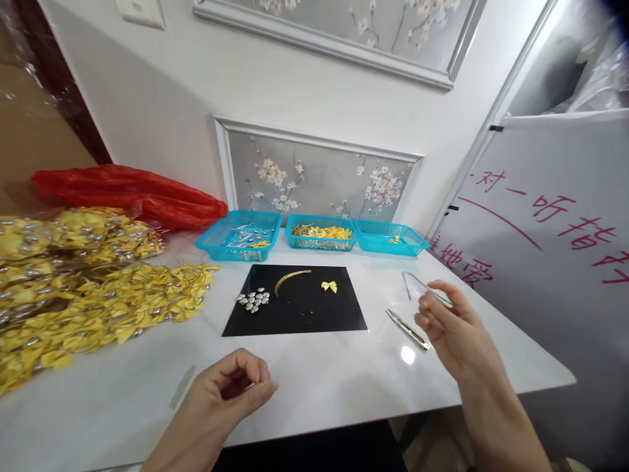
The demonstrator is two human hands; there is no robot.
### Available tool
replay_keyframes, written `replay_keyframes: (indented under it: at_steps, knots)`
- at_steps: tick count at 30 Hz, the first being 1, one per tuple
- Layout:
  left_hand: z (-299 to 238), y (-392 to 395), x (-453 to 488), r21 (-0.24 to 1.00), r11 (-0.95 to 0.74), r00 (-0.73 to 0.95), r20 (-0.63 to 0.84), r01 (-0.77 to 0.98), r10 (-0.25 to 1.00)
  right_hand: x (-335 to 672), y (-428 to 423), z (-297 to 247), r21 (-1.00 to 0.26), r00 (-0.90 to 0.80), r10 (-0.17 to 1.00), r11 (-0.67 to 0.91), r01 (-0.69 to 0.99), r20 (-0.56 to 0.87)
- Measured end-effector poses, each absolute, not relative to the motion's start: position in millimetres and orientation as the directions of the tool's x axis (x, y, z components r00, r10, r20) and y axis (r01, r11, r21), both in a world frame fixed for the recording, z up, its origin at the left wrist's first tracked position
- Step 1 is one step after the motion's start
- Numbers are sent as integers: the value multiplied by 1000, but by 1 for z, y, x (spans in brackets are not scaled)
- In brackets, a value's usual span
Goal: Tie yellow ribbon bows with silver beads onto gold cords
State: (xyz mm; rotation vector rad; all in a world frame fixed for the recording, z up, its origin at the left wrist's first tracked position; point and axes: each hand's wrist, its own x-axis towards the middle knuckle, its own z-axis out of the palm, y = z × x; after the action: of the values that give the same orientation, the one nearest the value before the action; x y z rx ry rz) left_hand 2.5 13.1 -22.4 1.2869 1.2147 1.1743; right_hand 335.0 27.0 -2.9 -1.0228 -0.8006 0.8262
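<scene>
Between the thumb and fingers of my right hand (445, 324) is a thin green strip (417, 279), bent at its far end. Just left of that hand, a slim metal tool like thread snips (407, 329) lies on the white table. My left hand (230, 393) is closed in a pinch above the table's front; whatever its fingertips hold is too small or hidden. Beyond it is a black mat (295, 314) with silver beads (253, 300), a curved bundle of gold wire (289, 278) and a yellow bow (329, 286).
Along the wall stand three blue baskets: a left one (211, 248) with pale sticks, a middle one (322, 244) with yellow pieces, a right one (413, 248) with few. Yellow bead-and-petal strands (113, 308) and red mesh (132, 193) fill the left. A whiteboard (550, 170) stands right.
</scene>
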Motion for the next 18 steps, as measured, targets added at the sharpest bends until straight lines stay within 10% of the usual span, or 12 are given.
replay_keyframes:
  at_steps: [8, 18]
  knots:
    - [-51, 30, -13, 979, -58, -120, 83, 196, 989, 303, 129, -22, -956, 238, 970, -117, 267, -52]
    - [-52, 10, -5, 984, 12, -105, 7, 180, 994, 255, 194, -29, -766, 192, 975, -208, 609, -112]
